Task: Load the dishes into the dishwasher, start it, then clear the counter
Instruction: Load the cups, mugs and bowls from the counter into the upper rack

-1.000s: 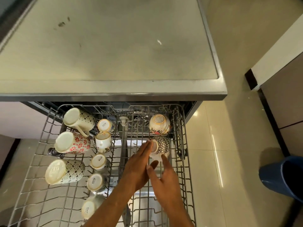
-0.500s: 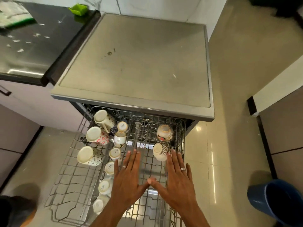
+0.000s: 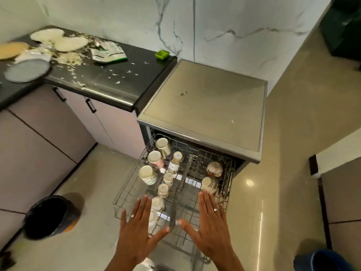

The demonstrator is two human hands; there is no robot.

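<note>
Grip wide on both sides: left hand and right hand flat, fingers straight and spread, holding nothing. Positioned over the front edge of the pulled-out rack; contact with the wire not determinable.

Change from one second ago: withdrawn from the dotted bowl, then drawn back and apart. Bowl now seated mouth-down at the right of the rack, just in front of the floral bowl. Judged as placement complete; flat-palm posture consistent with pushing the rack into the dishwasher, or with turning away for more dishes.

Rack contents, counted:
- Bowls: 2, right side.
- Large mugs: 3, left side, tilted.
- Small cups: 6 in a row down the centre; the nearest partly hidden behind the left hand.

Loading judged incomplete. Remaining on the worktop, well apart from the rack:
- Plates: about 4, namely overlapping white ones, one tan, one grey; exact count of the white pile uncertain.
- Crumpled packet: 1.
- Green dish: 1.
- Scattered white scraps, uncounted.

On the floor: black bin, 1; blue bin, 1.
</note>
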